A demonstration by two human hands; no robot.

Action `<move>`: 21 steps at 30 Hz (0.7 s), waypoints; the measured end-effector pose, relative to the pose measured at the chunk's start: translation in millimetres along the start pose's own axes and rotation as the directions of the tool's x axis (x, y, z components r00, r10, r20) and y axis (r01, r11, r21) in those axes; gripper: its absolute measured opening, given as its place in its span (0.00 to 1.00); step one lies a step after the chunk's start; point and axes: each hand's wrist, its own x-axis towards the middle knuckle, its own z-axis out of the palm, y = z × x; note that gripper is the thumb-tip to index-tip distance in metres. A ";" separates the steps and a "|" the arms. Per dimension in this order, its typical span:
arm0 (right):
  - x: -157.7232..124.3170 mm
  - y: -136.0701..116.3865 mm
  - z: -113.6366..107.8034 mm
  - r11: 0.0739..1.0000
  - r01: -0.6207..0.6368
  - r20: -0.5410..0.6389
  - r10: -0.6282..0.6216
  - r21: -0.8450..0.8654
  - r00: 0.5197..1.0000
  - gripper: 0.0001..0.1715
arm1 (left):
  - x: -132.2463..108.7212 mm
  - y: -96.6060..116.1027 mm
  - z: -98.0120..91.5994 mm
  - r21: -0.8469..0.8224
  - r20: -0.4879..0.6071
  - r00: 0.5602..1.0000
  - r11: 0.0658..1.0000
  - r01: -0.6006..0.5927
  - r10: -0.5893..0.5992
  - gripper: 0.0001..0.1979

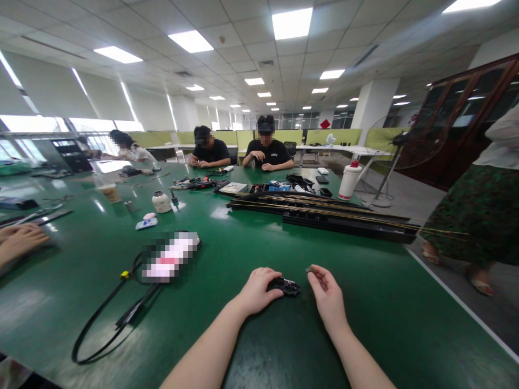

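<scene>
My left hand point(259, 289) is closed around a small black plastic part point(288, 286) lying on the green table. Some metal shows along the part's top, but its exact kind is too small to tell. Just to the right of it, my right hand point(327, 294) pinches a tiny greyish piece point(310, 269) between thumb and fingertips. A narrow gap separates that piece from the black part. The palm side of my left hand is hidden.
Long black rails with thin brass-coloured rods point(348, 221) lie across the table ahead. Left are a black cable loop point(77, 340), a blurred-out phone-like screen point(170, 258) and a white jar point(161, 202). Another person's hand point(24, 240) rests far left; a person point(466, 162) stands right.
</scene>
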 end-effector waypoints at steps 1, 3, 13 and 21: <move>0.0 0.2 -0.1 1.000 0.004 -0.003 -0.004 0.000 1.000 0.24 | 0.0 -0.1 0.1 0.001 0.001 1.000 1.000 0.001 -0.001 0.20; 0.0 0.8 0.0 1.000 0.010 -0.008 -0.010 -0.003 1.000 0.24 | 0.1 -0.2 0.2 0.003 0.001 1.000 1.000 0.003 -0.003 0.20; 1.5 6.4 0.8 0.997 -0.016 -0.015 0.017 0.079 1.000 0.26 | 0.4 2.2 -1.0 0.012 0.015 1.000 1.000 0.010 -0.010 0.19; 1.3 6.0 -0.1 0.996 -0.027 -0.013 0.028 0.090 1.000 0.26 | -0.2 1.0 0.2 0.005 0.003 1.000 1.000 0.011 -0.011 0.20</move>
